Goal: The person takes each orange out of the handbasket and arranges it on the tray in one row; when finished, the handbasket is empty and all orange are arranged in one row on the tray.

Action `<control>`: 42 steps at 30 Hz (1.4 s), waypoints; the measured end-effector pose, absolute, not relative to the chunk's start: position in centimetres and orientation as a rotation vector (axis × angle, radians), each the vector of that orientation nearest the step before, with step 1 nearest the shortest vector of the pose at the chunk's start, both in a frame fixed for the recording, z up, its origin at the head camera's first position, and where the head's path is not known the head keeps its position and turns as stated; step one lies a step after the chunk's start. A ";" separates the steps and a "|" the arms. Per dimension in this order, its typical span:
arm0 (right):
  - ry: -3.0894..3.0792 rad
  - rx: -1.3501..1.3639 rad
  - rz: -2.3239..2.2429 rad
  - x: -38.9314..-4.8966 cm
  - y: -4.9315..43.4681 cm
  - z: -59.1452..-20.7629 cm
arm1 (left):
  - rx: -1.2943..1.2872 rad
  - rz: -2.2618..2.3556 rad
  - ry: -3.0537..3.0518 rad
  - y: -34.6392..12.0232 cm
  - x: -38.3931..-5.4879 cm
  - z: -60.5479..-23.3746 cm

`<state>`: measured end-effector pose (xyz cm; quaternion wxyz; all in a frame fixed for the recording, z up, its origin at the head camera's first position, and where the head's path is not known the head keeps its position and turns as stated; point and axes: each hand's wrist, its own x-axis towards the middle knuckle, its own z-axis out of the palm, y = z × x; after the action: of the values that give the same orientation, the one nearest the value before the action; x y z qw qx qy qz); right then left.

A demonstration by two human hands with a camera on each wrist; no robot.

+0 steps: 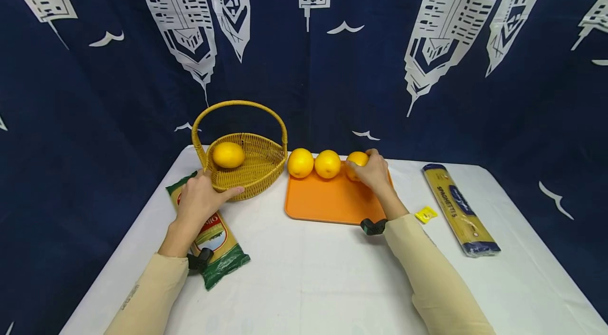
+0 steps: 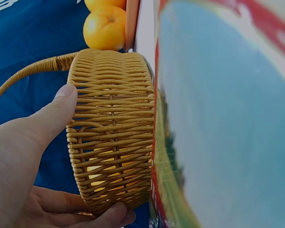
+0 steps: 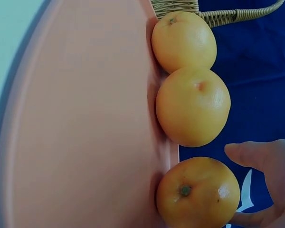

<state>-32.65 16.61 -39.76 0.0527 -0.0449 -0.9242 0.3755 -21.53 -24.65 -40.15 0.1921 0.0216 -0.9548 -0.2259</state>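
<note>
My left hand (image 1: 199,198) grips the near side of a wicker basket (image 1: 261,158), thumb at its rim and fingers round the wall. Inside the basket lies an orange (image 1: 229,155). Three more sit in a row at the far edge of an orange tray (image 1: 328,203): a left orange (image 1: 300,163), a middle orange (image 1: 328,164) and a right orange (image 3: 198,190). Over the right one reaches my right hand (image 1: 376,170); in the right wrist view its thumb stands apart from the peel, and another finger is right at the fruit's side, partly hidden.
Beneath my left forearm lies a green and gold food packet (image 1: 225,250). To the right of the tray are a small yellow packet (image 1: 426,214) and a long spaghetti pack (image 1: 458,208). A dark blue curtain (image 1: 304,76) hangs behind the white table (image 1: 294,282).
</note>
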 end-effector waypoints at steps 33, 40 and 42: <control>-2.524 0.033 1.215 -32.2 12.1 -37.7 | 0.049 -0.647 -2.653 -24.6 -21.8 -40.3; -2.513 0.237 1.342 -31.0 8.1 -35.3 | 0.069 -0.652 -2.661 -24.6 -21.7 -40.3; -2.517 0.289 1.355 -30.8 7.1 -35.1 | 0.086 -0.678 -2.682 -24.5 -21.6 -40.2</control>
<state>-30.80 7.15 -35.09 0.1340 0.0997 -0.8681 0.4675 -21.65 -24.50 -40.16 0.1859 0.0306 -0.9521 -0.2408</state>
